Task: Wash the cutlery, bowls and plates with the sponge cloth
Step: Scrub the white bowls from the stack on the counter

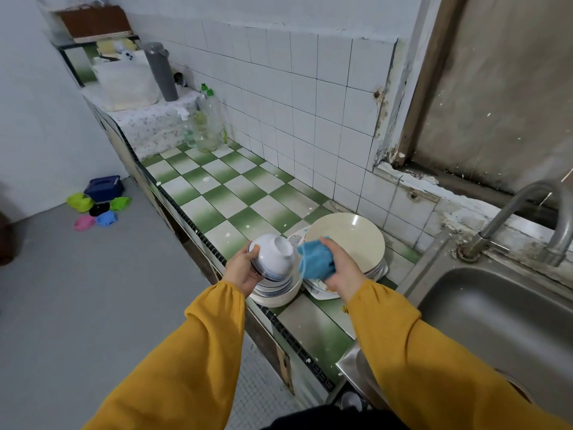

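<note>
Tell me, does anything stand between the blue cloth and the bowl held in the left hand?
Nothing visible does. The blue cloth, gripped by the right hand, is right beside the upturned bowl that the left hand holds.

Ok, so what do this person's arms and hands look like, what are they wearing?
Both arms are covered by loose, long mustard-yellow sleeves, the left sleeve and the right sleeve each gathered at the wrist. The left hand and right hand are bare: no gloves, and no watch or rings that I can see.
</note>
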`<action>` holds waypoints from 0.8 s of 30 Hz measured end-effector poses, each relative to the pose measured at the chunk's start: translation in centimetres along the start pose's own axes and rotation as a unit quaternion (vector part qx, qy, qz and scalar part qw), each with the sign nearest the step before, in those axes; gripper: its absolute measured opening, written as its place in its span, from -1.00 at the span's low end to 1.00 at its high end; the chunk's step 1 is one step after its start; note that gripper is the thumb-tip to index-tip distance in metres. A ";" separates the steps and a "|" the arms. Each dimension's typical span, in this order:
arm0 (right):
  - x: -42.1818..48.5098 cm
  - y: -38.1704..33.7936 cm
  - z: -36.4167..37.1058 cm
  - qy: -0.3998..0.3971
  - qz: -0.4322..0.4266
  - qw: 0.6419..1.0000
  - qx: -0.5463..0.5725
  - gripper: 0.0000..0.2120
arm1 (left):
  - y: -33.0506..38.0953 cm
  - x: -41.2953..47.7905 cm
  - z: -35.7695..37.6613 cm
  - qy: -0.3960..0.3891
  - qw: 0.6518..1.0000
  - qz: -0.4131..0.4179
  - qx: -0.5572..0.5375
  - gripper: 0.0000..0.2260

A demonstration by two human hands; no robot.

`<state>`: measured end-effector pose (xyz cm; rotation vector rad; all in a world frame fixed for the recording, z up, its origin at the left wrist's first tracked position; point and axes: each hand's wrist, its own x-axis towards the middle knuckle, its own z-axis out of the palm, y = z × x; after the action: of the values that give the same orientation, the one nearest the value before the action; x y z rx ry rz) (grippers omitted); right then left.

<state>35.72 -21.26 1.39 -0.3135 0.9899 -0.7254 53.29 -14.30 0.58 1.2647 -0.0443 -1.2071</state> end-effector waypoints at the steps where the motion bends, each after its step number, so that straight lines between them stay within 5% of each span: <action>1: -0.3 -0.3 0.1 0.000 0.002 1.000 0.015 -0.78 | 0.0 -0.3 0.1 -0.003 1.000 0.004 -0.002 -0.61; 6: -2.2 -1.4 1.3 -0.018 -0.038 0.996 0.073 -0.56 | -0.1 -1.8 0.9 -0.004 0.997 0.071 0.016 -0.59; 10: -4.6 -1.0 3.3 -0.021 -0.232 0.972 -0.013 -0.85 | 0.2 -4.0 2.7 -0.009 0.988 0.137 0.071 -0.61; 12: -6.2 -0.1 4.2 -0.064 -0.416 0.887 -0.189 -0.81 | 0.5 -5.3 4.0 -0.029 0.983 0.165 0.080 -0.63; 15: -5.7 1.1 4.1 -0.074 -0.619 0.625 -0.470 -0.81 | 0.8 -8.1 5.8 -0.078 0.974 0.202 0.068 -0.63; 16: -5.8 0.9 4.1 -0.039 -0.636 0.617 -0.462 -0.79 | 0.8 -9.1 6.2 -0.101 0.970 0.211 0.061 -0.63; 19: -7.6 -1.7 5.1 0.041 -0.529 0.798 -0.287 -0.94 | 1.0 -11.8 6.7 -0.144 0.956 0.249 0.061 -0.63; 21: -8.0 -3.4 5.6 0.046 -0.452 0.852 -0.258 -0.92 | 1.2 -12.9 6.9 -0.151 0.951 0.263 0.065 -0.63; 23: -9.7 -3.3 5.9 0.012 -0.490 0.821 -0.293 -0.85 | 1.3 -13.8 7.2 -0.152 0.951 0.263 0.058 -0.64; 24: -10.5 -2.5 5.9 -0.005 -0.549 0.762 -0.342 -0.76 | 1.5 -14.1 7.3 -0.149 0.952 0.262 0.052 -0.65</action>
<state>36.07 -16.41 12.71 -1.6415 0.9802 -1.3844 43.62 -9.78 12.44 1.0565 -0.6342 -0.9244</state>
